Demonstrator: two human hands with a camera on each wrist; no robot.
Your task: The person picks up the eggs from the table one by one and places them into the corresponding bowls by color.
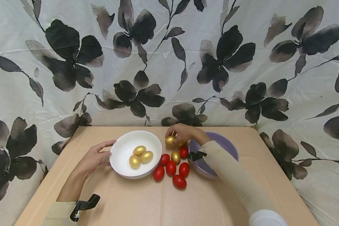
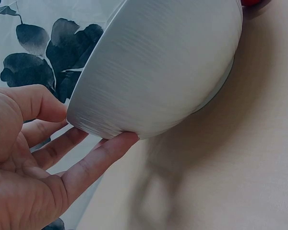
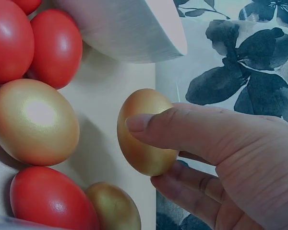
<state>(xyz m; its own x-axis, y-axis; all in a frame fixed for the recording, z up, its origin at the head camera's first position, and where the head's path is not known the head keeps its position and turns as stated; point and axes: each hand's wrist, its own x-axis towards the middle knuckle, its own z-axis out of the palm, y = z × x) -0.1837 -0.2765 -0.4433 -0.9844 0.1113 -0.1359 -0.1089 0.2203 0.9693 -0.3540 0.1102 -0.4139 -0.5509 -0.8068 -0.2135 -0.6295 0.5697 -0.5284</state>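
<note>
My right hand (image 1: 182, 132) pinches a golden egg (image 3: 148, 143) between thumb and fingers, raised over the back of the table. Against the outer side and rim of a white bowl (image 1: 117, 168) rests my left hand (image 2: 33, 158), its fingers extended along the wall. Inside that bowl lie three golden eggs (image 1: 139, 150). Several red eggs (image 1: 170, 168) are grouped between the bowls, and among them sits another golden egg (image 1: 175, 157). One more golden egg (image 3: 114, 208) shows beside a red one, partly hidden by my right hand in the head view.
A purple bowl (image 1: 226, 144) stands at the right, with my right forearm (image 1: 228, 169) crossing over it and hiding much of its inside. The light wooden table (image 1: 135, 201) ends at the back against a floral cloth (image 1: 180, 78).
</note>
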